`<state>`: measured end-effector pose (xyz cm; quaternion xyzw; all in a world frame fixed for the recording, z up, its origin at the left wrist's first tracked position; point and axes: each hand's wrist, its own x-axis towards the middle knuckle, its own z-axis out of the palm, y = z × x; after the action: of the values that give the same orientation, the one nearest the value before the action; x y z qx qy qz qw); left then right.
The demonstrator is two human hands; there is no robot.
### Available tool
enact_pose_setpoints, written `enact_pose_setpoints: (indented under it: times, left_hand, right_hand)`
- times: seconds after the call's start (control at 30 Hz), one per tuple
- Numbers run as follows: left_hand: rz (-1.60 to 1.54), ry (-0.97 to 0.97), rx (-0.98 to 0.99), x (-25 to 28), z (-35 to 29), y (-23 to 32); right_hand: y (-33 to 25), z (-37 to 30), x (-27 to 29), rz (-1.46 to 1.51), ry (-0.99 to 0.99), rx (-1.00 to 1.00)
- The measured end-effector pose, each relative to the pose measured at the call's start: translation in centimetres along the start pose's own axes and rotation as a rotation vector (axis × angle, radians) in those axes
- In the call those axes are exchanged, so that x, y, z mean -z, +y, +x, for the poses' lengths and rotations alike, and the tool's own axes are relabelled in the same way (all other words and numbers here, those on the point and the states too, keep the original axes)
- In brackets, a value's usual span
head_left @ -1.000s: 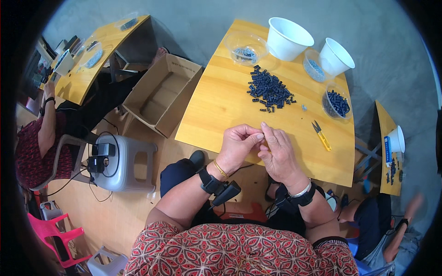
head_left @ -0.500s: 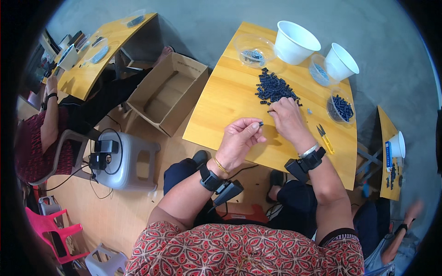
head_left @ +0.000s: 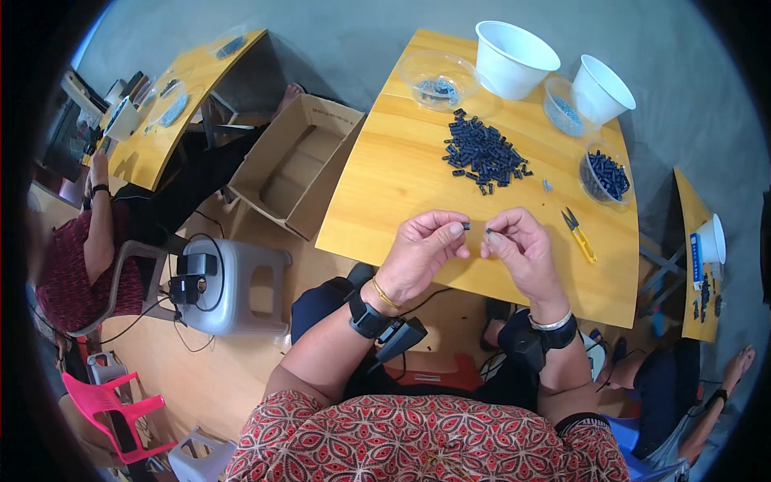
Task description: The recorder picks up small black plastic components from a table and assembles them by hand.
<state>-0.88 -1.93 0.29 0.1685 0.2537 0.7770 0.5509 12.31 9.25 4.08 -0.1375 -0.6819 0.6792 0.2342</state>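
Over the near edge of the wooden table (head_left: 377,189), my left hand (head_left: 424,247) pinches a small dark blue plastic piece (head_left: 466,226) between thumb and forefinger. Facing it, a short gap away, my right hand (head_left: 520,245) is closed in a pinch on a tiny dark piece (head_left: 488,231); its exact kind is too small to make out. Beyond both hands lies a loose pile of short dark blue tubular pieces (head_left: 486,151). Yellow-handled thread snips (head_left: 581,239) rest to the right of my right hand, near a small pale bit (head_left: 547,185).
Two white tubs (head_left: 514,60) (head_left: 602,92) stand at the table's far side. Clear bowls hold small silvery parts (head_left: 438,90) (head_left: 564,116) and dark pieces (head_left: 608,175). An open cardboard box (head_left: 297,165) and a grey stool (head_left: 229,285) are left. People sit at both sides.
My right hand has drawn back from the pile toward my left hand, now pinching a tiny dark piece. My left hand still holds its piece, and the view has shifted slightly.
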Motion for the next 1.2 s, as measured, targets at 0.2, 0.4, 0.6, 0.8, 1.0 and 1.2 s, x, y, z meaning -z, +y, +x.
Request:
enact_pose_setpoints:
  times: [0.2,0.4,0.6,0.8,1.0,1.2]
  left_hand:
    - [0.003,-0.029,0.036,-0.1,0.4,-0.9]
    - [0.038,-0.001,0.038,-0.3,0.2,-0.7]
    - [0.041,-0.005,0.037,-0.1,0.3,-0.6]
    - [0.043,-0.013,0.029,0.0,0.2,-0.7]
    - [0.063,-0.012,0.01,0.0,0.4,-0.9]
    - [0.046,-0.029,0.024,0.0,0.3,-0.8]
  right_hand:
    - [0.8,-0.1,0.2,0.052,0.009,-0.003]
    - [1.2,0.0,0.2,0.017,0.039,0.023]
    - [1.2,0.1,0.2,0.007,0.031,0.044]
    - [1.7,0.2,0.1,0.041,0.05,0.065]
    - [1.8,0.3,0.0,0.04,0.032,0.071]
    - [1.8,0.3,-0.1,0.038,0.047,0.072]
